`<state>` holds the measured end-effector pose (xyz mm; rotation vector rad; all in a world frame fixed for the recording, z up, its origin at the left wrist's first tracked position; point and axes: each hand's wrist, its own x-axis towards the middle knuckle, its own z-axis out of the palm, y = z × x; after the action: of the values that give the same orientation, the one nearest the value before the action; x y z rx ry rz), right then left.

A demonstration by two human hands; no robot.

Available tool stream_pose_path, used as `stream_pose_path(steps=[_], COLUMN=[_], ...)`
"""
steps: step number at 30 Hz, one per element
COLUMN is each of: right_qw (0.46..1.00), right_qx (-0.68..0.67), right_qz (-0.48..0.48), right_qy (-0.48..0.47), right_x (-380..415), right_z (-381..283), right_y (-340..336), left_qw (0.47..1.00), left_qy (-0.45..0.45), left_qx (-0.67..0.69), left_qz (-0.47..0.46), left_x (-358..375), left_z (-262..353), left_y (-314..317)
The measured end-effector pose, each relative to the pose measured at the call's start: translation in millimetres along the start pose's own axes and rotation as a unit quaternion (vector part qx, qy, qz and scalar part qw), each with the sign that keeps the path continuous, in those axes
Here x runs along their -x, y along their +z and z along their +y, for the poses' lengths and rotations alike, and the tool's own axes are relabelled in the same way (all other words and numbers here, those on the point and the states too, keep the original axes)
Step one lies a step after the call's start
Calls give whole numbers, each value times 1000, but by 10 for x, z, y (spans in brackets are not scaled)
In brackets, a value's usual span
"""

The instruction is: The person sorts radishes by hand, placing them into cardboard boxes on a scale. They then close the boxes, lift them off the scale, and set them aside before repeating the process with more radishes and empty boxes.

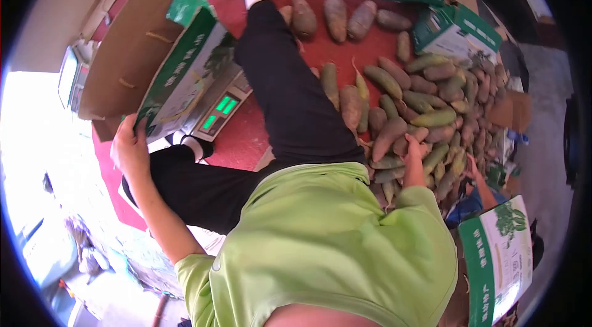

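My left hand (131, 148) grips the near edge of an open cardboard box (126, 49) with a green printed side. The box rests on a scale (213, 114) with lit green digits; its contents are hidden from this angle. On the right, my right hand (414, 151) reaches into a heap of long reddish and green radishes (435, 118). Its fingers are closed around a reddish radish (419, 134), partly covered by the hand. A larger reddish radish (388, 139) lies just left of those fingers.
Several loose radishes (336, 20) lie on the red mat (237, 142) beyond my leg. Green boxes (456, 34) stand behind the heap. Another person's hand (473, 169) touches the heap's right side. A green-and-white box (496, 259) stands at lower right.
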<state>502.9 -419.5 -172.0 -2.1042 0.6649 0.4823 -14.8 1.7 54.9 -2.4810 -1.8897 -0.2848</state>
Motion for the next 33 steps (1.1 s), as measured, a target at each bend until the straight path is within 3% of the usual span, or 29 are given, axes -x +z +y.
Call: stream_pose_path(steps=[2, 3, 5, 6, 10, 12, 14, 19, 20, 22, 23, 24, 27, 29, 33], right_qw=[994, 994, 972, 971, 895, 820, 739, 525, 501, 414, 367, 353, 277, 282, 209], right_qx=[31, 31, 6, 35, 17, 0, 27, 25, 4, -46, 7, 2, 107, 195, 324], right_qz=[7, -4, -116, -129, -286, -379, -397, -461, -501, -475, -436, -410, -501, -432, -405], right_qy=[-104, -109, -205, -200, -341, -428, -543, -715, -706, -775, -822, -841, -813, -834, -829], right_x=[-56, -70, 122, 423, 1218, 1645, 2171, 3540, 3761, 4360, 4445, 4595, 4996, 5168, 5353], right_z=[33, -6, -304, -591, -1443, -1886, -2296, -2959, -2990, -3036, -3028, -2932, -2698, -2437, -2062], right_y=[86, 188, 343, 481, 1096, 1388, 1611, 2023, 2147, 2132, 2367, 2475, 2903, 3014, 3259], left_qw=[1000, 1000, 999, 999, 999, 1000, 1000, 1000, 1000, 1000, 1000, 1000, 1000, 1000, 999], left_qy=[-4, -12, -22, -29, -21, -9, -8, 5, 6, 1, 4, 3, 8, 6, 15], left_qx=[7, 9, 11, 11, 3, -5, -5, 2, 5, -5, -3, -4, 5, 0, 8], left_qz=[-5, -12, -21, -16, -27, -23, -21, -12, -12, -21, -21, -19, -27, -26, -29], left_x=[-5, -6, -8, -3, -8, -1, -2, -1, -6, -9, -4, 2, -2, 0, -6], left_z=[59, 61, 97, 111, 106, 70, 74, 60, 65, 83, 80, 71, 58, 60, 87], left_y=[-43, -51, -83, -92, -119, -92, -107, -99, -105, -130, -128, -121, -115, -111, -122])
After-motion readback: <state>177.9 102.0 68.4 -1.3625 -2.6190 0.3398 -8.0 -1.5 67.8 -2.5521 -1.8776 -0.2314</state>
